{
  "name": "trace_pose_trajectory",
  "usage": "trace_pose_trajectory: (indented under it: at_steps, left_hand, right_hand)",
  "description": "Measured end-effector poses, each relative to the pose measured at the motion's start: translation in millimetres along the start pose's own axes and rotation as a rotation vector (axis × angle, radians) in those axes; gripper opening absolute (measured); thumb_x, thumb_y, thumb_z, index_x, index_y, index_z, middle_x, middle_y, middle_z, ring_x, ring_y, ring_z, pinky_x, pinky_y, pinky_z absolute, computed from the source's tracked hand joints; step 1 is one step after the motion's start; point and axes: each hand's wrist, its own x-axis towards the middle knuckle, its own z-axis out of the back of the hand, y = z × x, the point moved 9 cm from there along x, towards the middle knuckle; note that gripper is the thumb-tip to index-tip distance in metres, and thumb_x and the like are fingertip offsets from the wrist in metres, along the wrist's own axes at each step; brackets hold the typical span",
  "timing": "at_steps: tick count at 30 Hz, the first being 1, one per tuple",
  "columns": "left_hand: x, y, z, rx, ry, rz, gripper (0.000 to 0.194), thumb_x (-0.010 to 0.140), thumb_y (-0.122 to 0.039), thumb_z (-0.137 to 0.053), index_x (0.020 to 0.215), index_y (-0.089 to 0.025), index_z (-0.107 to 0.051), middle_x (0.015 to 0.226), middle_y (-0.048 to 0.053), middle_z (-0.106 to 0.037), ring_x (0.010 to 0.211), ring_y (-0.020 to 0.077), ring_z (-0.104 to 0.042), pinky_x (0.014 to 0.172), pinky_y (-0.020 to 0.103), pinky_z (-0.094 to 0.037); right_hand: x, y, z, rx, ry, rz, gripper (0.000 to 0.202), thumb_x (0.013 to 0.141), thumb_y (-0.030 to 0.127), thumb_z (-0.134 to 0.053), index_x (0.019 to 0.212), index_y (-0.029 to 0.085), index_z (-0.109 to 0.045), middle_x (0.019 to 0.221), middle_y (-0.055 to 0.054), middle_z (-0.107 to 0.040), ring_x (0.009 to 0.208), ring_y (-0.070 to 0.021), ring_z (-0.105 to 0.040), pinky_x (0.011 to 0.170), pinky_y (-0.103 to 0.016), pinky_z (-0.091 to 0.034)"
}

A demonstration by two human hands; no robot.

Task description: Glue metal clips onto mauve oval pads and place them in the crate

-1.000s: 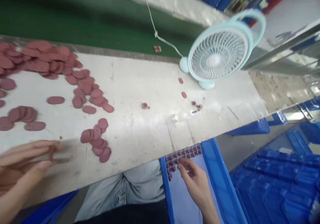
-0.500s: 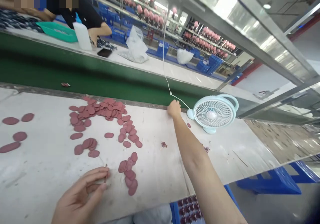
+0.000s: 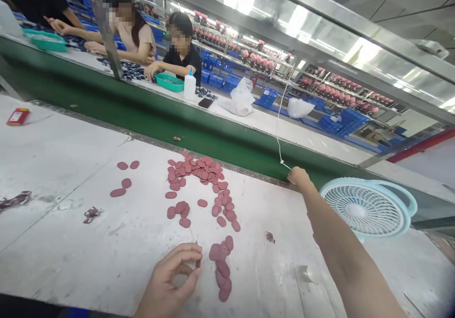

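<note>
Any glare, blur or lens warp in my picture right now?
Head view: bright glare on the metal canopy, faint sheen on the worktop; same view, wide-angle stretch makes the right forearm loom; head view again, distant shelves look soft, while the left hand reads clearly, though its fingertip detail is too fine to tell.

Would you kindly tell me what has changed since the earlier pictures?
The right hand has left the blue tray and reached across to the worktable's far edge. The left hand, still pinching a thin piece, has come closer to the nearest reddish discs. The fan and larger disc pile stay put.
</note>
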Motion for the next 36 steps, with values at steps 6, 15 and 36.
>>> trace_pose_trajectory:
  at_steps: [6,15,36]
  left_hand:
    - [-3.4,0.4,0.6,0.010,0.051,0.010,0.015,0.093,-0.026,-0.064,0.104,-0.025,-0.073,0.124,0.011,-0.066,0.109,0.0243,-0.068,0.078,0.028,-0.062]
    - [-4.6,-4.4,3.1,-0.014,0.027,0.024,0.017,0.090,-0.025,-0.066,0.103,-0.025,-0.077,0.125,0.012,-0.070,0.111,0.0274,-0.069,0.077,0.029,-0.063]
    - [8.8,10.3,4.6,-0.083,-0.079,-0.012,0.023,0.088,-0.026,-0.065,0.106,-0.017,-0.075,0.113,0.019,-0.072,0.091,0.0252,-0.071,0.065,0.027,-0.057]
  right_hand:
    - [-51.4,35.7,-39.9,0.043,0.467,0.358,0.027,0.097,0.036,-0.064,0.116,0.016,-0.065,0.115,-0.007,-0.069,0.095,-0.0199,-0.069,0.081,-0.038,-0.061]
    - [-147.0,56.5,-75.5,-0.086,0.656,0.537,0.025,0.095,0.037,-0.068,0.107,0.015,-0.068,0.098,-0.003,-0.071,0.079,-0.0159,-0.068,0.074,-0.034,-0.059]
    - [-93.1,403.1,47.0,0.132,-0.107,0.846,0.034,0.097,0.035,-0.065,0.125,0.017,-0.062,0.127,-0.010,-0.064,0.107,-0.0238,-0.067,0.090,-0.044,-0.058]
